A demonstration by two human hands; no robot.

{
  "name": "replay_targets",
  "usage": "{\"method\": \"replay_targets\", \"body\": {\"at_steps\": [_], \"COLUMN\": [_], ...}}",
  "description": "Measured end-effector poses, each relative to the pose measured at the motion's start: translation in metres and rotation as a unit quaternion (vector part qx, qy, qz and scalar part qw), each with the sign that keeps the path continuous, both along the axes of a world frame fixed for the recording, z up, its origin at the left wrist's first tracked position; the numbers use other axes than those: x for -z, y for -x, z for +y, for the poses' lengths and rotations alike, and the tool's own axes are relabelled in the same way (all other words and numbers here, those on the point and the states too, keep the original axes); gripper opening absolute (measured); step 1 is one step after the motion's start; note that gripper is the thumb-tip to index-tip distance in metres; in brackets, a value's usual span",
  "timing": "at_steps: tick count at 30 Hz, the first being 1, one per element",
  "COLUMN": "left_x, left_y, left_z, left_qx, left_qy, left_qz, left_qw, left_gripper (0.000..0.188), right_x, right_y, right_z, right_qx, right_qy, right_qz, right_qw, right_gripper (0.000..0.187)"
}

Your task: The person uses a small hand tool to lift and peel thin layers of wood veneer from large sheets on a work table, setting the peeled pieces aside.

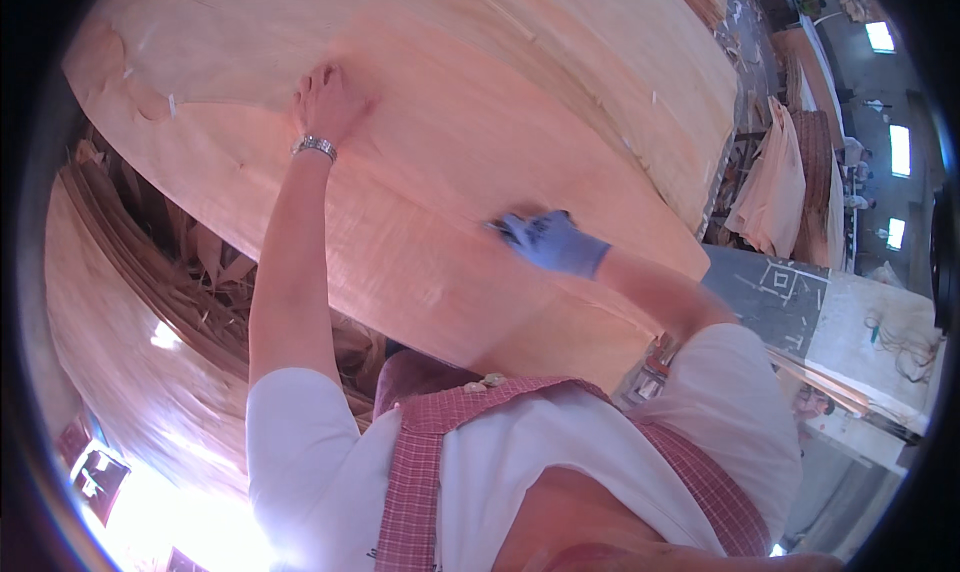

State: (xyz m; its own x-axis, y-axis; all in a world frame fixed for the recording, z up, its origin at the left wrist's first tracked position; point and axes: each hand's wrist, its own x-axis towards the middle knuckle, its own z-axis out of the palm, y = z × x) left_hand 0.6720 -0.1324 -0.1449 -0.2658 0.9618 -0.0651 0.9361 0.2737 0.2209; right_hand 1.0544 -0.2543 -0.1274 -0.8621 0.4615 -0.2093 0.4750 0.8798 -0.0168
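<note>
A large pale wood veneer sheet (pixel 450 152) spreads in front of me on a stack of similar sheets. My left hand (pixel 335 104), bare, lies on the sheet with its fingers spread and holds nothing. A metal-banded watch (pixel 315 147) circles that wrist. To the right and nearer my body, my right hand (pixel 550 240) is low over the same sheet in a blue-grey glove. Its fingers are curled together, with something small and dark at their tips that blur keeps me from making out.
Brown, ragged-edged veneer sheets (pixel 150 242) are piled at the left. More veneer (pixel 770 192) hangs at the far right. A dark board with chalk marks (pixel 770 292) and a white surface with thin cord (pixel 880 342) lie on the right. Other people work in the distance.
</note>
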Motion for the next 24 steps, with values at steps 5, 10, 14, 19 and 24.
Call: {"method": "replay_targets", "body": {"at_steps": [5, 10, 14, 19, 24], "left_x": [0.006, -0.009, -0.017, 0.011, -0.009], "left_y": [0.000, -0.006, -0.002, 0.004, -0.017], "left_z": [0.002, 0.007, 0.014, 0.029, 0.032], "left_qx": [-0.008, -0.006, 0.067, 0.100, 0.085], "left_qy": [0.011, -0.053, -0.062, 0.028, 0.062], "left_qz": [-0.002, 0.055, 0.049, 0.002, 0.053], "left_qw": [1.000, 0.997, 0.995, 0.995, 0.993], "left_gripper": [0.085, 0.108, 0.125, 0.121, 0.084], "right_x": [-0.041, -0.003, 0.003, 0.008, 0.022], "right_y": [-0.081, 0.063, 0.238, 0.207, 0.036], "right_z": [0.037, 0.160, 0.235, 0.240, 0.134], "right_qx": [-0.021, -0.046, 0.019, 0.046, 0.244], "right_qy": [0.038, -0.120, -0.034, 0.016, -0.017], "right_qz": [-0.109, 0.096, 0.019, -0.016, -0.148], "right_qw": [0.993, 0.987, 0.999, 0.999, 0.958], "right_gripper": [0.028, 0.027, 0.025, 0.027, 0.032]}}
